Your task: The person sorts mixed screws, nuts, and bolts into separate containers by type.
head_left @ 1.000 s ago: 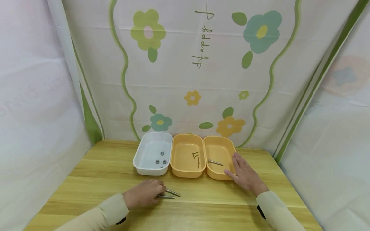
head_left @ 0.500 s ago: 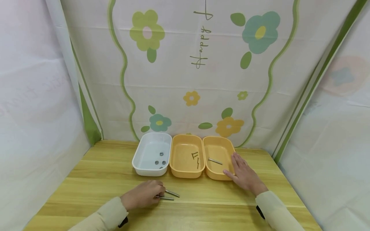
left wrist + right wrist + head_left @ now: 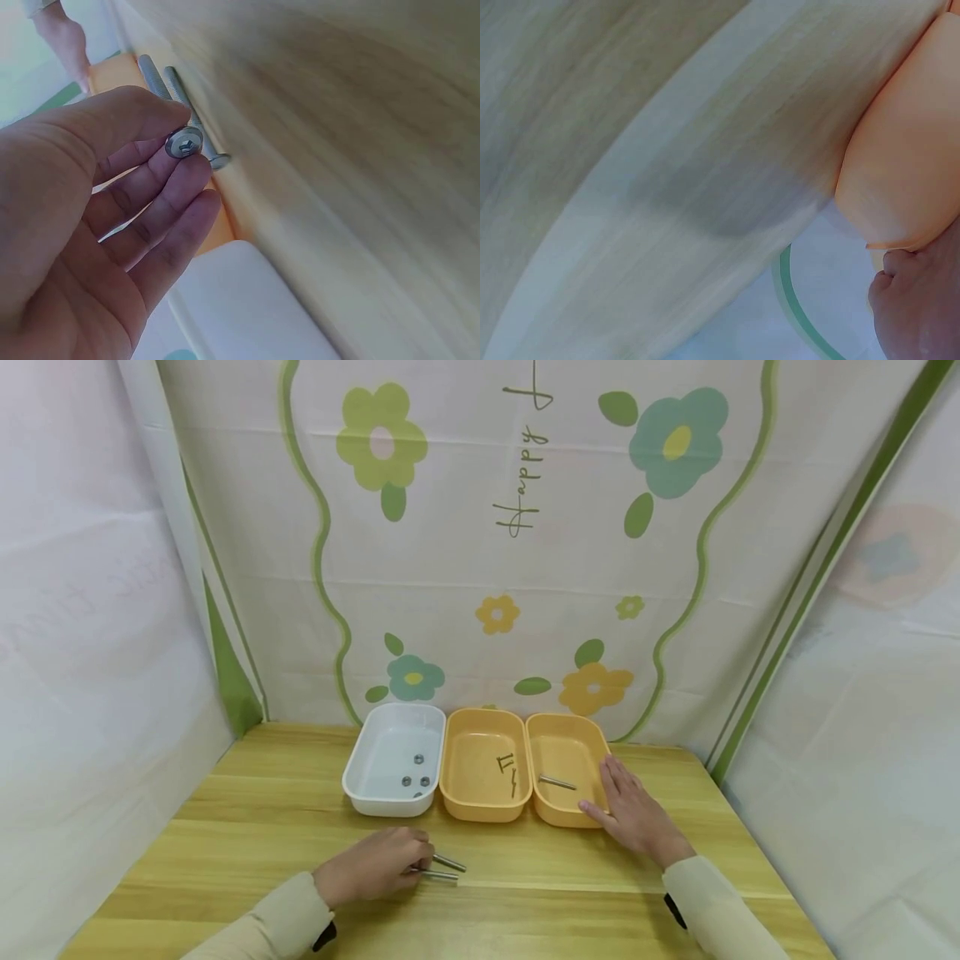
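My left hand [image 3: 378, 862] is low over the table in front of the white box. Its thumb and fingertips pinch a steel bolt [image 3: 184, 142] near the head, which has a hex socket. A second, similar bolt [image 3: 219, 161] lies beside it, its head by my fingertips. My right hand [image 3: 637, 814] rests against the right side of the right orange box [image 3: 572, 817], fingers along the side and thumb at the front rim. One long bolt [image 3: 557, 782] lies in that box. In the right wrist view, part of the right hand [image 3: 922, 300] shows by the orange wall.
The white box [image 3: 393, 807] holds several steel nuts [image 3: 407, 782]. Beside it, the middle orange box [image 3: 486, 813] contains several small screws [image 3: 506, 763]. All three boxes stand in a row on the wooden table [image 3: 525, 902], close to a printed cloth [image 3: 435, 552] behind.
In the last half second, the near bolt's tip at my left hand has shifted slightly right, and the left fingers have moved a little. My right hand stays on the box.
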Demonstrator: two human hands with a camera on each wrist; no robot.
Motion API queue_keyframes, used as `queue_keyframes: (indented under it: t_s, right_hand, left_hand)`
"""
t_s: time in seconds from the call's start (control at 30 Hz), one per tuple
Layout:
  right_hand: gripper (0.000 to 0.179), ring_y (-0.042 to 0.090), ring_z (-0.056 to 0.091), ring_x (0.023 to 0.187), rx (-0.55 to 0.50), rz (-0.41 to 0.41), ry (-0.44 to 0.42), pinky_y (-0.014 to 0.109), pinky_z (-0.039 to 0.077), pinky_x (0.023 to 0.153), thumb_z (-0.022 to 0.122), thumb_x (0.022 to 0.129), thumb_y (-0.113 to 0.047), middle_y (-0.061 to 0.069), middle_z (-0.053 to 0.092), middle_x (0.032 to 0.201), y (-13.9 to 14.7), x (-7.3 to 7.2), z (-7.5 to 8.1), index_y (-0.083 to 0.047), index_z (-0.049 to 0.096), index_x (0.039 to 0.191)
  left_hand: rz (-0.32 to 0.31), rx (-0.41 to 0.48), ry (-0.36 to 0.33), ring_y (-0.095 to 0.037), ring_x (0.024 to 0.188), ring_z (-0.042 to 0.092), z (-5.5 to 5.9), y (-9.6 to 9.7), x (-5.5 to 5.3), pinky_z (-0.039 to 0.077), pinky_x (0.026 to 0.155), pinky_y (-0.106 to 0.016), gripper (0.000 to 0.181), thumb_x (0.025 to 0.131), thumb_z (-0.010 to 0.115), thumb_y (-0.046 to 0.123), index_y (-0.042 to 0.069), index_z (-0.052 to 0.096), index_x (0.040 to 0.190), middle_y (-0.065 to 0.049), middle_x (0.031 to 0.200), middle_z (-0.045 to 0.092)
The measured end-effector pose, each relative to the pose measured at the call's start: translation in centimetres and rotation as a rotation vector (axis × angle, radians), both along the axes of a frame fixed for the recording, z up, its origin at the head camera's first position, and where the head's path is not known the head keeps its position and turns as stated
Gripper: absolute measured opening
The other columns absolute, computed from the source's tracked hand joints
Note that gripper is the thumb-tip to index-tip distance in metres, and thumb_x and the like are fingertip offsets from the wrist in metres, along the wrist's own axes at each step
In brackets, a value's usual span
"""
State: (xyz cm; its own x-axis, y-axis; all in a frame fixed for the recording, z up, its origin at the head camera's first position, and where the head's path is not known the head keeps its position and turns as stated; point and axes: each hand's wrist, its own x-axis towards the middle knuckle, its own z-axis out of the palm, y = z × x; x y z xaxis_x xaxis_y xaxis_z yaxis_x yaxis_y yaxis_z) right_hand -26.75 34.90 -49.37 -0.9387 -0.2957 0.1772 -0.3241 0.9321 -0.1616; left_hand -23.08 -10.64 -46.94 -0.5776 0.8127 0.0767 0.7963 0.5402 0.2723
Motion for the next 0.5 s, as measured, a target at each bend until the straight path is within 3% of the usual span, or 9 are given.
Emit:
queue_keyframes:
  t_s: [0.23, 0.5]
  right_hand:
    - [0.094, 0.048, 0.02, 0.161, 0.004, 0.001, 0.003, 0.065, 0.025, 0.128, 0.047, 0.108, -0.06, 0.031, 0.019, 0.172, -0.1, 0.0, 0.0, 0.012, 0.022, 0.162]
    - [0.094, 0.048, 0.02, 0.161, 0.004, -0.005, -0.009, 0.064, 0.024, 0.128, 0.047, 0.108, -0.059, 0.032, 0.018, 0.172, -0.1, 0.1, 0.2, 0.012, 0.02, 0.162]
  left_hand:
    - [0.004, 0.026, -0.007, 0.003, 0.067, 0.045, 1.3, 0.9, -0.3, 0.043, 0.059, -0.014, 0.021, 0.094, 0.078, 0.01, 0.017, 0.068, 0.078, 0.013, 0.076, 0.057]
    - [-0.052, -0.003, 0.128, 0.002, 0.07, 0.043, 2.5, 2.6, -0.7, 0.04, 0.062, -0.011, 0.019, 0.092, 0.079, 0.007, 0.017, 0.069, 0.079, 0.01, 0.077, 0.06]
